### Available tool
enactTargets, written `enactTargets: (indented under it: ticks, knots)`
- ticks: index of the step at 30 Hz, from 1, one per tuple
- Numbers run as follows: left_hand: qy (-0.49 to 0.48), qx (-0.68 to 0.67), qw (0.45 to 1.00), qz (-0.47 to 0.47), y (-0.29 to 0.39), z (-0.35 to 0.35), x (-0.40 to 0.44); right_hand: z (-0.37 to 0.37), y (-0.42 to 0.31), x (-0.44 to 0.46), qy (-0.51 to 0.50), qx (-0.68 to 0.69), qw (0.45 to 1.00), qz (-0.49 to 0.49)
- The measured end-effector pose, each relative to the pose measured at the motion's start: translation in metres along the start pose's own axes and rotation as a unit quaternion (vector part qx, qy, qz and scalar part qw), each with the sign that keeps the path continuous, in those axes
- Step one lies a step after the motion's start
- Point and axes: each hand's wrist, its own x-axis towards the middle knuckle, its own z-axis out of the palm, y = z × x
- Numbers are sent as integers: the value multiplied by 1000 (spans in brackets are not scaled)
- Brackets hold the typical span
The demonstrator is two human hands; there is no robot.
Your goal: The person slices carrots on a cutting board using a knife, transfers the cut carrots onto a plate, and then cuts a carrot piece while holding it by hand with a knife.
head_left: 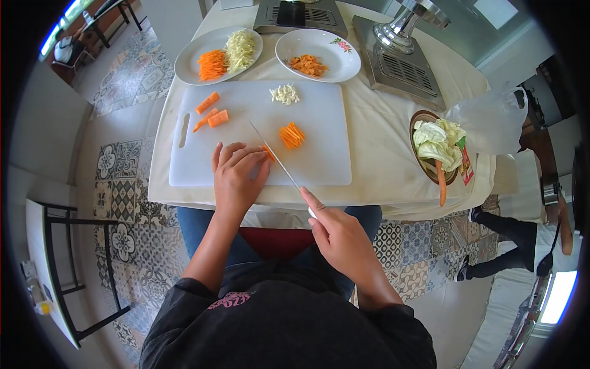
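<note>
The left hand (235, 178), fingers half curled, pins a small orange carrot piece (269, 154) on the white rectangular plastic cutting board (322, 163); the right hand (341, 240) is wrapped around a thin, white-handled metal knife (287, 171), its blade beside that piece. 3 orange carrot chunks (218, 118) lie farther left.

A clear plastic bag (491, 122) lies near 1 of 2 silver appliances (413, 79). At left, a white-topped side table (56, 295) stands on patterned floor tiles (140, 166).
</note>
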Motion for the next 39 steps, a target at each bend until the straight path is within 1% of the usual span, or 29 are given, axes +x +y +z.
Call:
enactTargets:
  ticks: [8,14,20,26,29,32,35,38,39]
  knots:
    - [3,7,1000,5,0,0,0,6,2,1,2,7,1000,-10]
    - [5,11,1000,-1,1,1,1,12,-1,1,-24,28,999,16]
    - [3,5,1000,-7,0,2,0,15,-4,-1,-13,2,1000,11]
    - [-37,-4,999,-15,-2,-3,1,3,-5,1,27,8,1000,-4]
    - [-47,12,999,22,0,-3,2,0,0,2,26,7,1000,-6]
    - [-52,27,998,34,3,-3,5,-1,2,2,20,22,1000,-6]
    - [-61,13,997,54,1,-1,16,-3,3,0,26,42,999,-5]
    - [-105,-48,991,67,-10,-3,33,-9,0,-1,23,45,999,12]
    - [-101,-46,991,77,-13,-1,37,-10,0,-1,24,50,998,11]
